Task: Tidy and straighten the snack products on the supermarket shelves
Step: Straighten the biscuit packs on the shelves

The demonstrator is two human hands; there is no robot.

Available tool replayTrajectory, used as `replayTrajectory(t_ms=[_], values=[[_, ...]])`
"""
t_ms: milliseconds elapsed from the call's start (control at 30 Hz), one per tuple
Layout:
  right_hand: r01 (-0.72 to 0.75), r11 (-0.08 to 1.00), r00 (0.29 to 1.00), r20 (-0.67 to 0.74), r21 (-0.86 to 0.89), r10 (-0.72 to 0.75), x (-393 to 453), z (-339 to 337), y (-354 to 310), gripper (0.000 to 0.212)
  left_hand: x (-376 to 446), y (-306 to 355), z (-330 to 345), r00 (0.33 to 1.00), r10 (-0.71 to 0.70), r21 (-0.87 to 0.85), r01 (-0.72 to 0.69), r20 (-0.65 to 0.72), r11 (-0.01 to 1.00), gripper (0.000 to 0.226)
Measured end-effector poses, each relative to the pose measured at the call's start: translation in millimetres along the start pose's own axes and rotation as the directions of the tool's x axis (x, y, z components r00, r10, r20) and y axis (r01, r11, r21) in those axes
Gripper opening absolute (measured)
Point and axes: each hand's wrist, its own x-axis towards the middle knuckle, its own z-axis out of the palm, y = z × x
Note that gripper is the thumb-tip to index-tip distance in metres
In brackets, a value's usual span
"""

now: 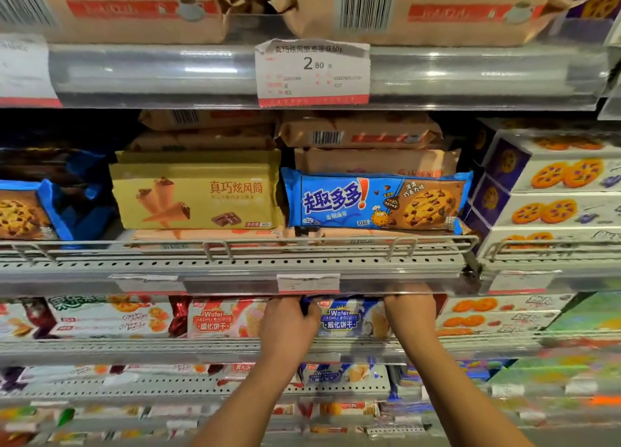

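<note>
Blue wafer pack (pixel 349 319) (shelved), both hands gripping

- Lighting is warm and fairly dim, coming from above; the recesses behind the packets on the middle shelf sit in deep shadow.
- White glare streaks run along the clear plastic price rail (pixel 215 70) at twelve o'clock.
- The centre is sharp; the lower shelves from five to seven o'clock are smeared with blur.
- Wide-angle distortion bows the shelf edges.
</note>
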Motion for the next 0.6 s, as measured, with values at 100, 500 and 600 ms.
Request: replayTrajectory(t_ms=[100,500,600], values=[[-0.032,0.999,0.998,-0.046,0.022,0.033,-2,11,10,0.012,1,2,1,0.997,0.068,0.12,-0.073,0.044,0.99,0.029],[0.467,0.884,0.875,-0.129,-0.029,-0.466,-94,-14,-26,0.023,-36,-36,-47,0.906,0.424,-0.072,-0.423,-0.003,0.903,0.038],[0.563,0.826,0.806,-0.231,0.018,-0.545,-102,-34,-51,0.024,-46,-56,-72,0.788,0.576,-0.083,-0.603,-0.215,0.793,0.028]])
